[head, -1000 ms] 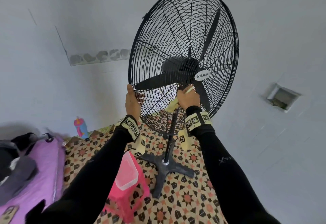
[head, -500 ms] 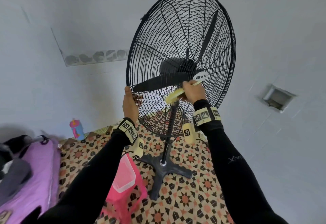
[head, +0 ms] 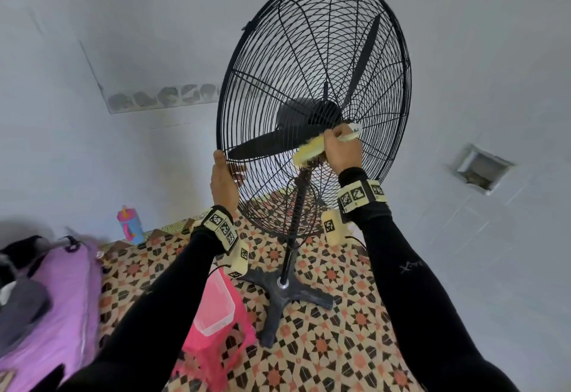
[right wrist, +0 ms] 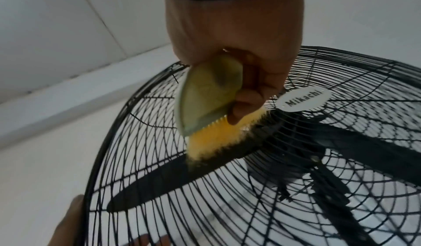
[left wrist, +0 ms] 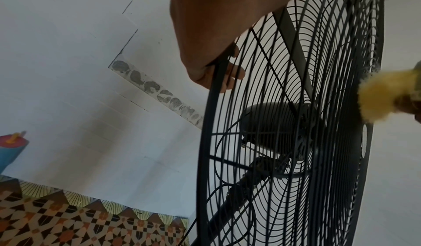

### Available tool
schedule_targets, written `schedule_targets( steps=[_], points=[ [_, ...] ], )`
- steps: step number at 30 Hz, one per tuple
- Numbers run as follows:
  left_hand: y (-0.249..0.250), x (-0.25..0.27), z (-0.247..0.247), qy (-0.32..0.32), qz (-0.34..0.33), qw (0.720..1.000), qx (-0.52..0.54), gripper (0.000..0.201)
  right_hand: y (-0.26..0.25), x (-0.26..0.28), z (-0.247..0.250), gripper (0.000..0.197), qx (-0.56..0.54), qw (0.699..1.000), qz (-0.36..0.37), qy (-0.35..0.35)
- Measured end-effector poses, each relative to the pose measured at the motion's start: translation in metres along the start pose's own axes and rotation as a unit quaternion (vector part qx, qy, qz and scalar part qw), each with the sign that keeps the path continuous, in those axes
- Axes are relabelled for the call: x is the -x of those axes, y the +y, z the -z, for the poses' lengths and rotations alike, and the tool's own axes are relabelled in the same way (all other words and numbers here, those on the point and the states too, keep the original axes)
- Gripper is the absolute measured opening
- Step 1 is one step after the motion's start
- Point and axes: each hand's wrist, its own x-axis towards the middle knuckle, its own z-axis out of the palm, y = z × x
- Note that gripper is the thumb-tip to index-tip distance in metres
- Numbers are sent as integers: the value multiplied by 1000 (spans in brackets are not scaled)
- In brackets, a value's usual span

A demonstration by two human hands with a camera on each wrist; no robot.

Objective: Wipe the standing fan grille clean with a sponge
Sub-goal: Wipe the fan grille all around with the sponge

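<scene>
1. Against the front grille [head: 312,61] of the standing fan, my right hand [head: 341,149] now sits higher than a second ago, up by the white hub badge [right wrist: 305,99] instead of below the centre.
2. Its fingers are curled tight round the yellow brush-like sponge [right wrist: 212,102], whose bristled edge presses on the wires over one black blade [right wrist: 173,176].
3. My left hand [head: 224,183] has stayed at the grille's left rim, thumb in front and fingers [left wrist: 234,73] hooked behind the wires, clamped on it.
4. Below, the fan's pole runs down to a cross base [head: 287,299] on the patterned floor [head: 340,345].
5. Near that base stands a pink stool [head: 216,339] with a clear tub [head: 216,308] on it; a blue and pink bottle [head: 129,224] stands by the wall, and purple bedding [head: 52,299] lies at far left.
6. My forearms hide part of the floor.
</scene>
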Motion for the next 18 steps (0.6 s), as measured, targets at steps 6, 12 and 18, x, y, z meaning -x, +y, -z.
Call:
schedule_targets(
  steps=[6, 12, 18],
  points=[
    [0, -4, 3, -6, 17, 1000, 2, 105, 27, 3, -15, 38, 129, 987, -40, -88],
    [-17, -15, 3, -6, 29, 999, -15, 103, 9, -15, 1, 66, 145, 985, -67, -69],
    [5, 2, 6, -9, 0, 1000, 5, 103, -7, -27, 7, 8, -55, 997, -45, -29]
  ],
)
